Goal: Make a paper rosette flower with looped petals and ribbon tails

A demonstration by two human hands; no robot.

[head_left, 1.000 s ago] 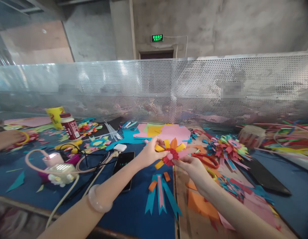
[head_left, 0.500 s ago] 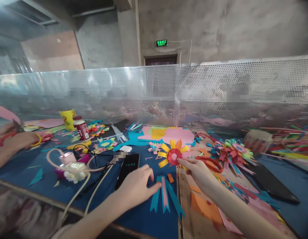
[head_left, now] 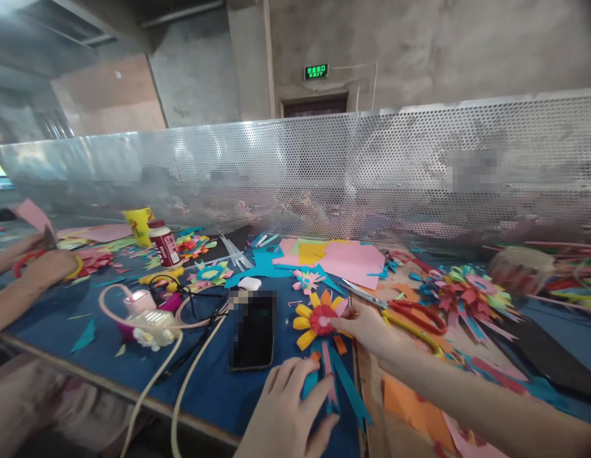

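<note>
My right hand (head_left: 369, 331) pinches the right edge of a paper flower (head_left: 321, 320) with yellow and orange petals, a red ring and a pink centre. The flower is at the top of several blue and pink paper strips (head_left: 341, 375) with notched ends; whether it touches them I cannot tell. My left hand (head_left: 295, 407) lies over the left strips with its fingers apart, hiding part of them. Scissors with red and yellow handles (head_left: 414, 318) lie beside my right hand. A small orange paper piece (head_left: 340, 345) sits by the flower.
A phone (head_left: 252, 334) and a charging cable (head_left: 190, 356) lie to the left. Pink paper sheets (head_left: 355, 262) and a finished-looking paper rosette (head_left: 467, 292) are farther back. At the far left a co-worker's hand (head_left: 49, 273) holds scissors and pink paper. A perforated metal screen (head_left: 305, 172) stands behind.
My left hand has moved from beside the phone down and right onto the strips. The flower in my right hand has come lower, to the strips' top. The view has shifted slightly.
</note>
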